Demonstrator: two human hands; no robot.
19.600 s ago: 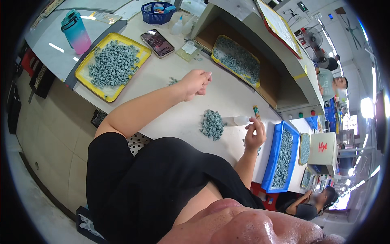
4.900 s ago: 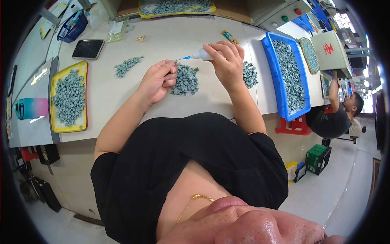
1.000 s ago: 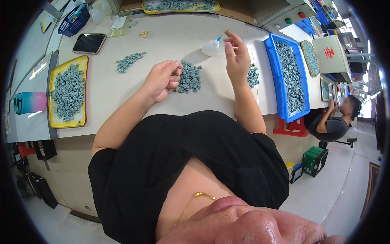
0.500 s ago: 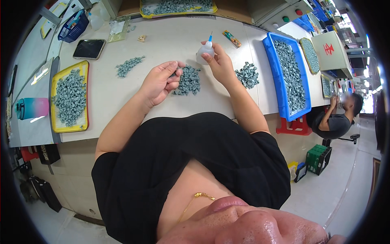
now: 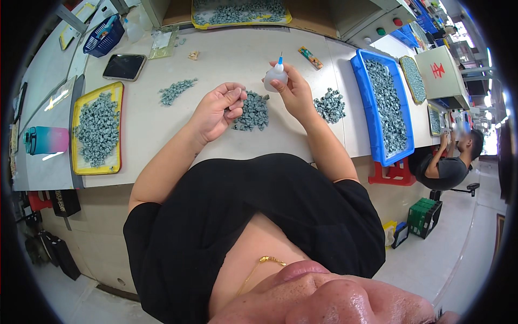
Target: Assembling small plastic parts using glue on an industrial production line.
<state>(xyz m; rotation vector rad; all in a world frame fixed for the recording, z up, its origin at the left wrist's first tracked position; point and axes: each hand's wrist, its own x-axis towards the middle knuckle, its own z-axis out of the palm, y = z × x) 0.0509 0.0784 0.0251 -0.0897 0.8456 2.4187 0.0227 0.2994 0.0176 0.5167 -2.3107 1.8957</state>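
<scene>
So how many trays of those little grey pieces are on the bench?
3: a yellow tray at the left edge, another yellow tray at the back under the shelf, and a blue tray on the right. More may sit farther right.

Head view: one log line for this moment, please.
left hand: pinches small grey part | right hand: holds bottle, nozzle up | grey pile: between hands | table

top: black, short-sleeved, low neckline | necklace: thin gold chain | forearms: bare, no gloves
</scene>
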